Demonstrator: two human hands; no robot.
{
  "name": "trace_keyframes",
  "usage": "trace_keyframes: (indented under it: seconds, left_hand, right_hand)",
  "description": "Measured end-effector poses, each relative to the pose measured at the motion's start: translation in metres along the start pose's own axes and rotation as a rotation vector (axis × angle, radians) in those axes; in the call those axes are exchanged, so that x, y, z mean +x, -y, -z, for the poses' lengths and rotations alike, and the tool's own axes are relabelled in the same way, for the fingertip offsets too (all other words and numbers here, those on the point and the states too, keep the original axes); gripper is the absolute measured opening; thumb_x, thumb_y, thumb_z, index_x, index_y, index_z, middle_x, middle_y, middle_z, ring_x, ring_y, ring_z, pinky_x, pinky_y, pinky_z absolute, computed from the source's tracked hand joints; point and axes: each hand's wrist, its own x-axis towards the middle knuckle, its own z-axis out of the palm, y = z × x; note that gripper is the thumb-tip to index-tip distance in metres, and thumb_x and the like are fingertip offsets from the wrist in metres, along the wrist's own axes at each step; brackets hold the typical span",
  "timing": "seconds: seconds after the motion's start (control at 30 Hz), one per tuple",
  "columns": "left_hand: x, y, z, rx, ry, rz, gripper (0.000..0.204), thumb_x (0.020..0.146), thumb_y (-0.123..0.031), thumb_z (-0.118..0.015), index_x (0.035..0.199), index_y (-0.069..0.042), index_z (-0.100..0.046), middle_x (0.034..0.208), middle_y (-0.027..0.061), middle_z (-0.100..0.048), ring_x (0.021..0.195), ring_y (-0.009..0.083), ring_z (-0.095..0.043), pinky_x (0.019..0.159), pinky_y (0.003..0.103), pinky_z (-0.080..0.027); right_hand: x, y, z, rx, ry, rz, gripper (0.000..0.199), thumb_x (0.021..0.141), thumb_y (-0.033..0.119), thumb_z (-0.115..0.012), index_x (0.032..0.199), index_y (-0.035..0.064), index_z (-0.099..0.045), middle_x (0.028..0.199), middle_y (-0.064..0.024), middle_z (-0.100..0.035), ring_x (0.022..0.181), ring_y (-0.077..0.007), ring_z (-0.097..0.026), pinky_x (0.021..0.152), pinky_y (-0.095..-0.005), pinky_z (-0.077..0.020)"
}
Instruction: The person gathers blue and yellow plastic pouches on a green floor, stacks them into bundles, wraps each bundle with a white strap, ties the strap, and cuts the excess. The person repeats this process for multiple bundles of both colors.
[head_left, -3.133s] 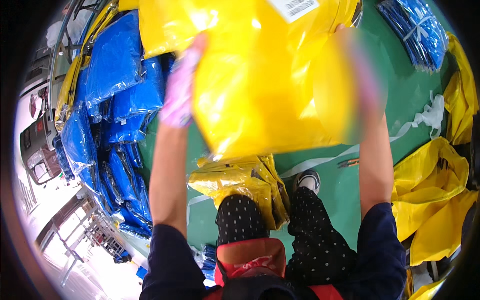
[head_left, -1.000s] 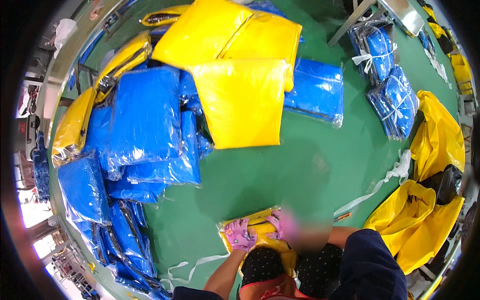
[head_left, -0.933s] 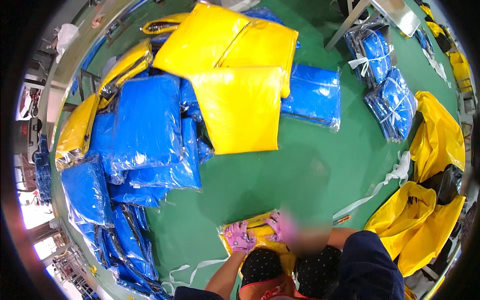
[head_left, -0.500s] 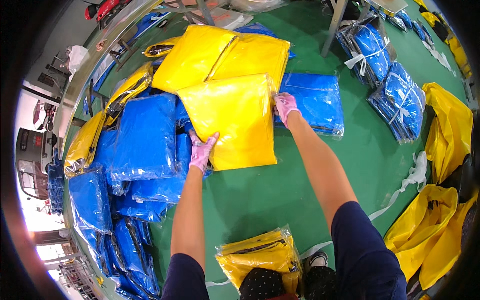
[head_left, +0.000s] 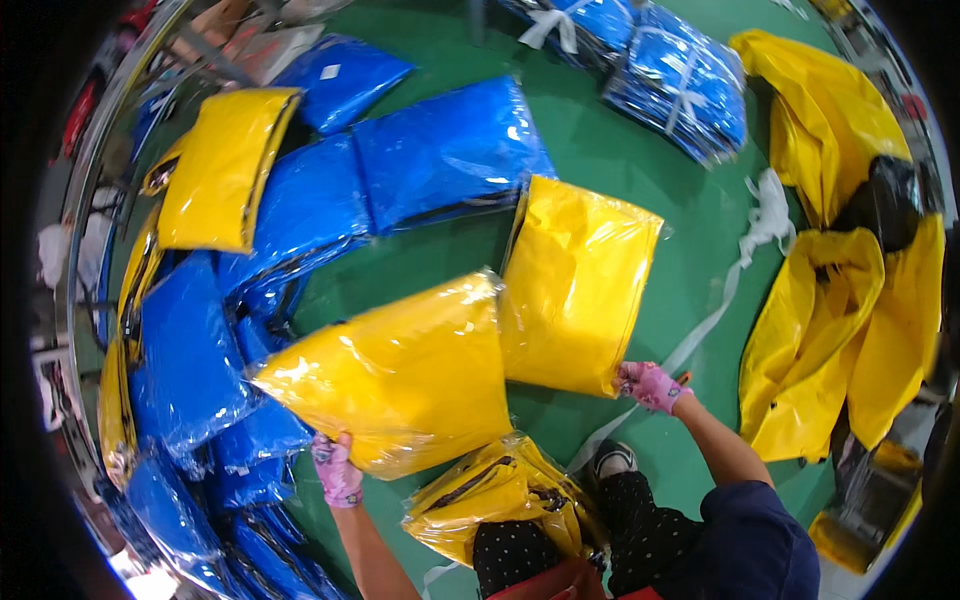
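Note:
My left hand point(head_left: 338, 470), in a pink glove, grips the lower left corner of a folded yellow sheet in a clear bag point(head_left: 400, 375). My right hand point(head_left: 652, 387), gloved alike, pinches the lower right corner of a second bagged yellow sheet point(head_left: 582, 285). The two bags meet or overlap slightly at their inner edges, above the floor in front of me. Below them, a stack of bagged yellow sheets point(head_left: 470, 490) rests against my knee, partly under the left bag. Something small and orange shows beside my right hand; I cannot make out what it is.
Bagged blue packs point(head_left: 440, 150) lie across the green floor point(head_left: 345, 270) ahead and to the left, with one yellow pack point(head_left: 220, 170) on them. Tied blue bundles point(head_left: 675, 85) stand far right. Loose yellow sheeting point(head_left: 820, 340) and a white strip point(head_left: 715, 320) lie right.
Both hands have come nearer to me and spread apart, each now with its own yellow bag. Those bags have left the far pile, baring blue packs there. My view has turned right.

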Motion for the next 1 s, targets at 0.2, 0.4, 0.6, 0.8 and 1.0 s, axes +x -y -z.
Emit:
trace_keyframes:
  seconds: [0.2, 0.4, 0.6, 0.8, 1.0]
  left_hand:
    - [0.048, -0.028, -0.098, 0.152, 0.266, 0.111, 0.032, 0.085, -0.015, -0.057, 0.113, -0.001, -0.054, 0.101, 0.0119, -0.062, 0.089, 0.0221, -0.059, 0.08, 0.037, -0.048]
    - [0.096, 0.036, -0.265, 0.586, 0.492, 0.221, 0.04, 0.089, -0.031, -0.055, 0.115, -0.001, -0.054, 0.104, 0.0089, -0.061, 0.094, 0.0184, -0.057, 0.082, 0.03, -0.046]
    - [0.13, 0.099, -0.281, 0.116, 0.546, 0.72, 0.064, 0.087, -0.043, -0.055, 0.134, -0.004, -0.037, 0.132, 0.0117, -0.045, 0.122, 0.0222, -0.043, 0.098, 0.035, -0.038]
    - [0.052, -0.01, -0.333, 0.486, 0.445, 0.217, 0.06, 0.077, -0.038, -0.071, 0.122, -0.005, -0.048, 0.115, 0.0082, -0.055, 0.104, 0.0172, -0.052, 0.094, 0.027, -0.039]
    - [-0.056, -0.125, -0.218, 0.206, -0.022, 0.167, 0.048, 0.093, -0.035, -0.044, 0.123, 0.003, -0.046, 0.114, 0.0137, -0.056, 0.097, 0.0199, -0.058, 0.091, 0.03, -0.044]
  right_hand:
    - [-0.023, 0.087, 0.015, 0.518, -0.243, 0.294, 0.081, 0.081, 0.041, -0.064, 0.139, 0.0026, -0.023, 0.131, -0.016, -0.045, 0.12, -0.0292, -0.045, 0.097, -0.0351, -0.0385]
    - [-0.003, 0.116, 0.045, 1.241, -0.593, -0.048, 0.049, 0.084, 0.022, -0.066, 0.121, 0.0011, -0.042, 0.115, -0.0114, -0.053, 0.099, -0.0161, -0.054, 0.081, -0.029, -0.047]
    - [0.04, 0.041, 0.03, 1.148, -0.685, -0.028, 0.054, 0.081, 0.035, -0.067, 0.12, 0.0022, -0.047, 0.106, -0.0101, -0.06, 0.092, -0.017, -0.058, 0.079, -0.0302, -0.0482]
    - [0.033, 0.054, 0.069, 1.624, -0.076, 0.054, 0.059, 0.086, 0.044, -0.056, 0.127, 0.0041, -0.044, 0.118, -0.0094, -0.058, 0.101, -0.0229, -0.06, 0.085, -0.0345, -0.0499]
    - [-0.04, 0.206, 0.05, 1.257, 0.008, 0.23, 0.043, 0.091, 0.032, -0.053, 0.122, 0.0031, -0.046, 0.113, -0.0103, -0.058, 0.095, -0.0204, -0.061, 0.083, -0.0292, -0.0506]
